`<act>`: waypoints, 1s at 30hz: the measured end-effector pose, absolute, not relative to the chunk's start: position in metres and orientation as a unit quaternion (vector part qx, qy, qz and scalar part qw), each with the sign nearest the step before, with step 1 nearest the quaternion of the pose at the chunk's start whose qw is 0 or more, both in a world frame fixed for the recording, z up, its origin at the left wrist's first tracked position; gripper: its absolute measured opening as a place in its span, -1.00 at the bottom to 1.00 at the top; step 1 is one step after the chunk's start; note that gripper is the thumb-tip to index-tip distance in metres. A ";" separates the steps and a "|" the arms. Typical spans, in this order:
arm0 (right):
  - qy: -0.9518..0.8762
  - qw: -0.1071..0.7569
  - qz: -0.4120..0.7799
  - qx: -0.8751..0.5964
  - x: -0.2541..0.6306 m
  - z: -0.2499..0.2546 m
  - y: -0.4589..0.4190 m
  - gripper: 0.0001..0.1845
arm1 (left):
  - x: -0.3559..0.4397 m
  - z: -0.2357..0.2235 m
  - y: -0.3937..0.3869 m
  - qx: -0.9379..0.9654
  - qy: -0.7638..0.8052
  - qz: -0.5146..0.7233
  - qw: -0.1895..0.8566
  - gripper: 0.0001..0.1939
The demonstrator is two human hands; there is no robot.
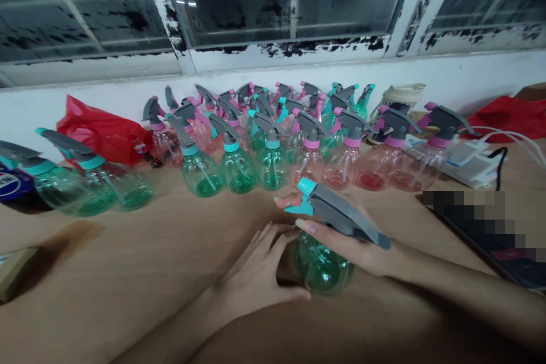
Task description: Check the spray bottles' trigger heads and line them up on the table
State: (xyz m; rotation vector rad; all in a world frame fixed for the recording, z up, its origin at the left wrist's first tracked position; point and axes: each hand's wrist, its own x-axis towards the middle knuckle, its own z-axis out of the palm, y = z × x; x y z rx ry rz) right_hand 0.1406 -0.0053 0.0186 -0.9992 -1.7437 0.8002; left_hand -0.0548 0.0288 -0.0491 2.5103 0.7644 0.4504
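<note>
A clear green spray bottle (323, 264) with a grey and turquoise trigger head is in front of me at the table's near side. My right hand (362, 250) is wrapped round its neck, just under the head. From the left, my left hand (260, 273) curves about the bottle's body, fingertips at its far side and thumb at its near side, with a gap at the palm. Behind it stand several more spray bottles: green ones with turquoise collars (239, 170) and pink ones with pink collars (375, 173).
Two green spray bottles (132, 185) stand at the left beside a dark blue item (15, 187). Red plastic bags (102, 131) lie at both sides. A small box (17, 270) is at the left edge. White power strip (469, 165) and a dark screen device (473, 239) lie right.
</note>
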 end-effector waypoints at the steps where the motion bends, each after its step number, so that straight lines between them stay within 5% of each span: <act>1: -0.709 0.470 0.326 -0.412 0.140 0.019 -0.005 -0.79 | -0.055 -0.049 0.029 0.916 0.279 0.164 0.238 -0.13; 30: -0.707 0.482 0.310 -0.415 0.142 0.011 -0.004 -0.71 | -0.054 -0.049 0.027 0.914 0.290 0.177 0.222 -0.08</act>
